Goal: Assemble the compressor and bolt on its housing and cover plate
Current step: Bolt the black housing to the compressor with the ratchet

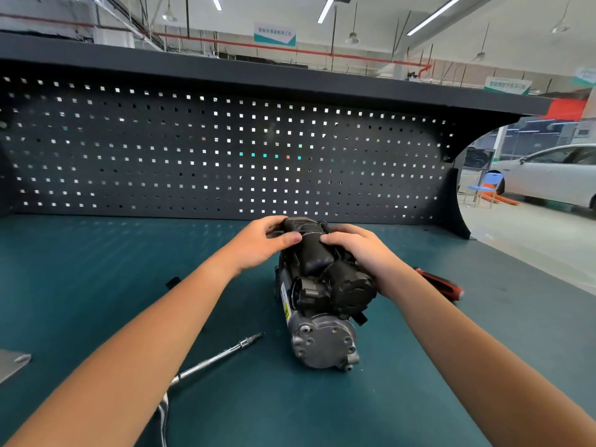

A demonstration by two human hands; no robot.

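Lower left, a flat grey metal plate [13,362] lies on the teal bench [96,253], then a chrome socket driver [213,359]. At centre, the left hand [261,243] and right hand [358,253] both clasp the black housing [314,256] atop the silver compressor body [322,343], probably seating it for bolting; a red-handled tool [442,283] lies right.

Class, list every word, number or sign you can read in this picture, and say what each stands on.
Nothing reads clearly.
Centre hanging sign, white and teal: characters, too blurred to read.
Right hanging sign: characters, too blurred.
Sign at the right edge: cut off, unreadable.
Label on the compressor side, white and yellow: print too small.
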